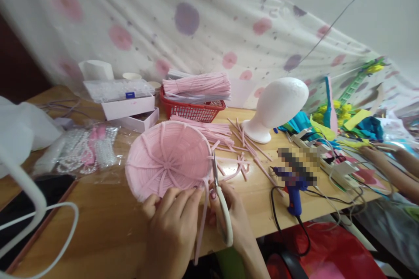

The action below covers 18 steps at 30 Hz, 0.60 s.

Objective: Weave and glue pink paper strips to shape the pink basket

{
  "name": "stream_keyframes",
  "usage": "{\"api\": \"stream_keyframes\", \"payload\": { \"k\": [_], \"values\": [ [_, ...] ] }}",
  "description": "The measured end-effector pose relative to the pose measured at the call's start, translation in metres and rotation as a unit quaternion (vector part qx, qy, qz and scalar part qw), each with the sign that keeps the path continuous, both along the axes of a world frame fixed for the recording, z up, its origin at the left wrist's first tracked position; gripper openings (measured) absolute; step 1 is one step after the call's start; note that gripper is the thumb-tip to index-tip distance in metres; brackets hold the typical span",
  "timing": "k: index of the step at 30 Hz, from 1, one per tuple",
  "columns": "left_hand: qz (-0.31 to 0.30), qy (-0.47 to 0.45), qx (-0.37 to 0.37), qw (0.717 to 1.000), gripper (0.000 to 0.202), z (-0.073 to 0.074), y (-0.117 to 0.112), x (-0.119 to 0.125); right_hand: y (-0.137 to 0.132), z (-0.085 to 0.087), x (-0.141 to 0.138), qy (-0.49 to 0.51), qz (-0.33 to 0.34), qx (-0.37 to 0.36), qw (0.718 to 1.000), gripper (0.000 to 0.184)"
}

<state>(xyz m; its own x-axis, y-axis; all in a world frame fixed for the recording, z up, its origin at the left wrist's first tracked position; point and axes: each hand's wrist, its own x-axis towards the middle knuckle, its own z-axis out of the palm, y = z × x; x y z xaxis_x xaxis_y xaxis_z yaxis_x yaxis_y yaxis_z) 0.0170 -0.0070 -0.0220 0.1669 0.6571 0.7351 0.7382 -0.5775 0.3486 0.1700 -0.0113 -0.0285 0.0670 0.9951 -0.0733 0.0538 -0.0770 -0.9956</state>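
A bowl-shaped piece made of pink pipe cleaners (pixel 170 157), with ribs spreading from its middle, lies tilted with its hollow facing me. My left hand (pixel 173 222) is closed on its near rim, and the thumb side is hidden. In my right hand (pixel 235 218) are scissors with white handles (pixel 225 216), their blades pointing away from me beside the bowl's right rim. A loose pink pipe-cleaner end (pixel 202 231) hangs from the rim between my two hands. Cut pink pieces (pixel 242 165) lie scattered right of the blades.
Behind the bowl stands a red basket (pixel 193 111) of pink and grey pipe cleaners. A white foam head (pixel 278 104) and a blue glue gun (pixel 294 196) with its cord are to the right. Bagged beads (pixel 88 148) lie left. Another person's arm (pixel 389 170) reaches in at far right.
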Motion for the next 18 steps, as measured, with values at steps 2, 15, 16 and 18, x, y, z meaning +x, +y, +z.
{"api": "stream_keyframes", "payload": {
  "k": [2,15,16,18],
  "values": [
    [0.000,-0.006,-0.005,1.000,0.025,0.0005,-0.0008,0.0009,-0.0001,0.0013,-0.0003,-0.007,0.007,0.003,1.000,0.048],
    [0.010,-0.005,0.000,1.000,0.020,-0.0028,-0.0032,-0.0002,0.0062,0.0023,0.0001,-0.011,-0.016,-0.033,0.999,0.051],
    [0.011,-0.001,0.000,1.000,0.020,-0.0031,-0.0027,-0.0011,0.0060,0.0016,-0.0009,-0.017,-0.020,-0.024,0.999,0.050],
    [0.017,0.004,0.000,1.000,0.020,-0.0034,-0.0013,-0.0027,0.0060,0.0017,-0.0028,-0.028,-0.027,-0.004,0.999,0.050]
  ]
}}
